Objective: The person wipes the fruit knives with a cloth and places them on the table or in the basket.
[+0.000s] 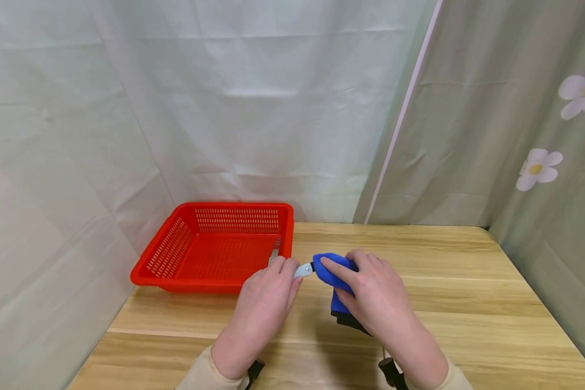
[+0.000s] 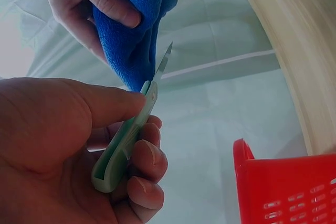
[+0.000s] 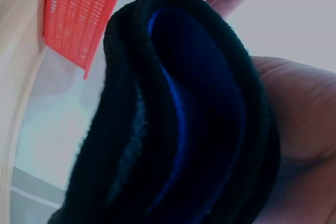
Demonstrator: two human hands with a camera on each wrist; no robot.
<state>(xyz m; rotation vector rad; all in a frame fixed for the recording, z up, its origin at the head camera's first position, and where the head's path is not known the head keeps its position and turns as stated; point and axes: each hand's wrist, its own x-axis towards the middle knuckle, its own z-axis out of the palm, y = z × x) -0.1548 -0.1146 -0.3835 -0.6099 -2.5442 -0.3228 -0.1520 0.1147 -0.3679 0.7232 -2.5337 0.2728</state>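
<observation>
Left hand: (image 1: 267, 298) gripping a folding knife (image 2: 125, 148) by its pale green handle, blade out
Right hand: (image 1: 377, 290) pinching a folded blue cloth (image 1: 327, 270) with black edging
Knife spot: above the tabletop (image 1: 468, 281), right by the cloth, can't really tell how much they touch
Red basket: (image 1: 202, 284) just beyond the left hand, some metal thing (image 1: 275, 249) inside, mostly hidden
Backdrop: pale curtain (image 1: 273, 119)

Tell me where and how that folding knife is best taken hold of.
Probably by the knife's handle, coming from its rounded butt, on the side away from the blade. The handle is long and slim, so fingers can curl round it with the thumb opposite, as the left hand does; the bare blade narrows to a point beside the blue cloth.
</observation>
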